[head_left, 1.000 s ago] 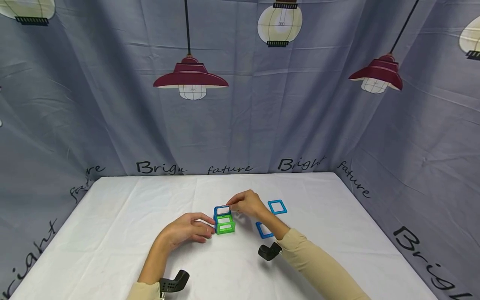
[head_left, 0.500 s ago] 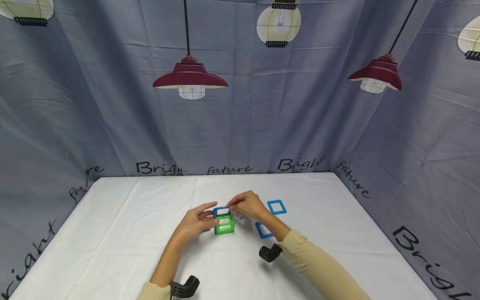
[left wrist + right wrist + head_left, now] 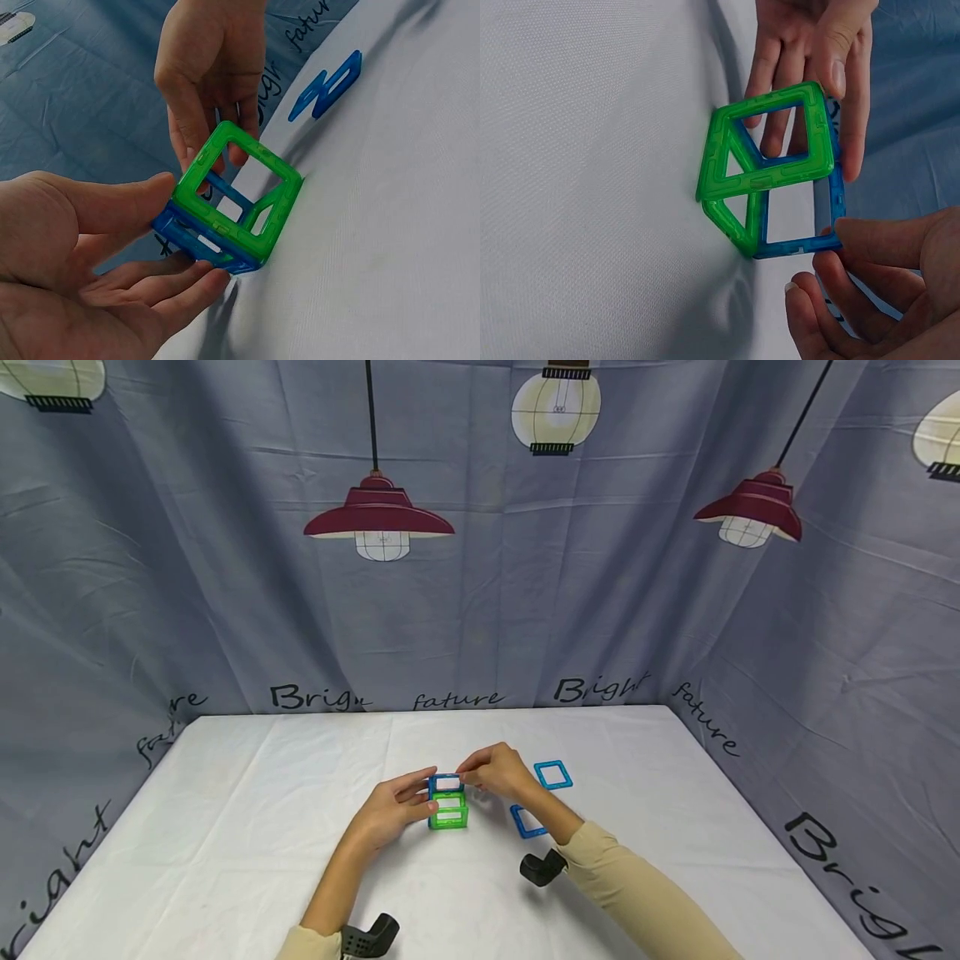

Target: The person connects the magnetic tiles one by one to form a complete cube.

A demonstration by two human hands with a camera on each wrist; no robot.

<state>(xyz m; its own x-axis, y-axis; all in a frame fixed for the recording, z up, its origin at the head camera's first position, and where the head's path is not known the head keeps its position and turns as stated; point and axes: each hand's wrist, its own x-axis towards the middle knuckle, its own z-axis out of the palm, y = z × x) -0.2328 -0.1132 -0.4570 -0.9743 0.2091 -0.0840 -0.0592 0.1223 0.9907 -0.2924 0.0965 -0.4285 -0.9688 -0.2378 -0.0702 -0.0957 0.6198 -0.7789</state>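
Note:
A small open cube (image 3: 447, 802) of green and blue square frame tiles stands on the white table (image 3: 225, 827). My left hand (image 3: 420, 797) holds its left side. In the left wrist view the thumb lies over the blue side tile (image 3: 196, 238) and the fingers (image 3: 187, 289) lie under it. My right hand (image 3: 469, 776) pinches the blue tile (image 3: 446, 783) at the cube's top far edge. The right wrist view shows its thumb and curled fingers (image 3: 832, 300) at that tile's corner (image 3: 826, 241).
Two loose blue square tiles lie flat right of the cube: one (image 3: 553, 774) farther back, one (image 3: 524, 821) partly under my right forearm. Black wrist mounts (image 3: 542, 867) sit on both arms. A grey printed curtain (image 3: 480, 568) closes in the table.
My left hand has risen from the table beside the cube and taken hold of its left side. The right hand has stayed on the top blue tile.

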